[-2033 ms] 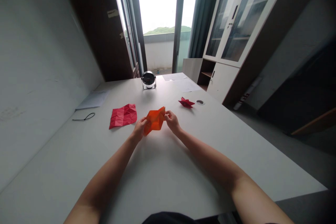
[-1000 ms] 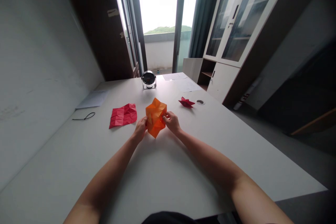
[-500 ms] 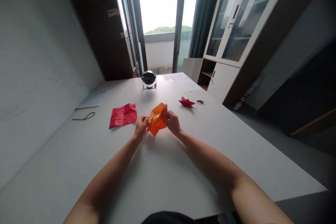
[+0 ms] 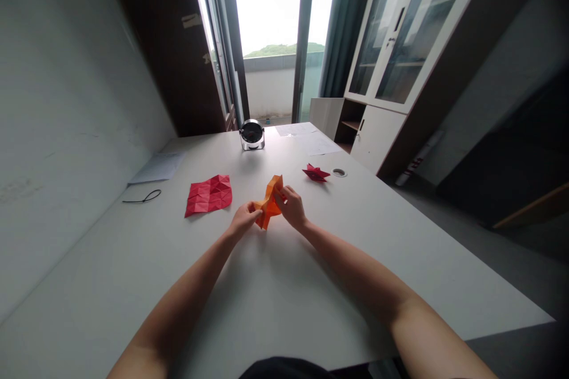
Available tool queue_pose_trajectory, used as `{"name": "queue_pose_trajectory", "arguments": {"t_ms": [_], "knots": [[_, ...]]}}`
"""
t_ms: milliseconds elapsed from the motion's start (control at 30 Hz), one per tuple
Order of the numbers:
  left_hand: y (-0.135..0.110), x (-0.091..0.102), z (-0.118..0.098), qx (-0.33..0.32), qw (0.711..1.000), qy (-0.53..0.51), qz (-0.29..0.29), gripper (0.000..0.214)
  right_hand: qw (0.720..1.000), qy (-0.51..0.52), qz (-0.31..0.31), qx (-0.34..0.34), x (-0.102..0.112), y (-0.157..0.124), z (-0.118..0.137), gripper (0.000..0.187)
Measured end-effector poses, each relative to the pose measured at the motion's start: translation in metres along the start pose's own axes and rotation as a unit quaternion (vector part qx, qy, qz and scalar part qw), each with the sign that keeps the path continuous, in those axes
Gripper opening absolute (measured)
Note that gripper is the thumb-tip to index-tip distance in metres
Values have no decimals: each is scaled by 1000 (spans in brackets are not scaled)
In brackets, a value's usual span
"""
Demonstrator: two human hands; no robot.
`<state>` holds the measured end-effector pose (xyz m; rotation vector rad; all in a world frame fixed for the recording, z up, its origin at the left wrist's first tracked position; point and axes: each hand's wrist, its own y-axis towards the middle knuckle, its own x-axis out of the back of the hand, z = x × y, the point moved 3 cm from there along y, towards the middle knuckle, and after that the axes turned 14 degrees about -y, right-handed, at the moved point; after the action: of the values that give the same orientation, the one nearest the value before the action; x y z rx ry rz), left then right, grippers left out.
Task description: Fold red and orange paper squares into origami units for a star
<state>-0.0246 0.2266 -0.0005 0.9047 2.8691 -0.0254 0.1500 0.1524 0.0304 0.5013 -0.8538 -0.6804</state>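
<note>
Between my hands, just above the white table [image 4: 275,284], is a creased sheet of orange origami paper [image 4: 272,192], partly folded in on itself. My left hand [image 4: 245,217] pinches its left side between thumb and fingers. On the other side, my right hand [image 4: 290,204] grips the right edge, and the fingers hide some of the folds. To the left lies a red sheet of paper [image 4: 208,195], opened out and marked with a grid of creases. A folded red paper shape with pointed tips [image 4: 316,173] rests beyond my right hand.
A small round fan [image 4: 252,134] stands at the far side of the table. Right of the red shape is a round cable hole [image 4: 339,172]. A black cord [image 4: 142,197] and papers [image 4: 156,167] lie along the left wall. More sheets [image 4: 320,144] are at the far right.
The orange paper has gone from spread wide to narrower and more gathered. My left hand has shifted slightly right and its thumb now presses over the paper. My right hand has hardly moved.
</note>
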Motion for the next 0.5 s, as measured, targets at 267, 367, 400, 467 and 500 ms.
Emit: {"name": "queue_pose_trajectory", "arguments": {"t_ms": [267,367,400,467,500], "knots": [[8,9,7,-13,998,-30,-52,28,999,39,28,4,-2,-1,2,17],[14,21,10,-48,993,-40,-97,30,998,57,31,-3,-5,0,0,19],[17,27,11,-64,989,-58,-118,31,998,62,26,-13,-6,0,-3,20],[22,41,9,-100,974,-113,-171,30,996,79,18,-49,-9,2,-12,22],[25,49,8,-116,963,-140,-197,29,993,92,17,-74,-10,3,-17,23]]}}
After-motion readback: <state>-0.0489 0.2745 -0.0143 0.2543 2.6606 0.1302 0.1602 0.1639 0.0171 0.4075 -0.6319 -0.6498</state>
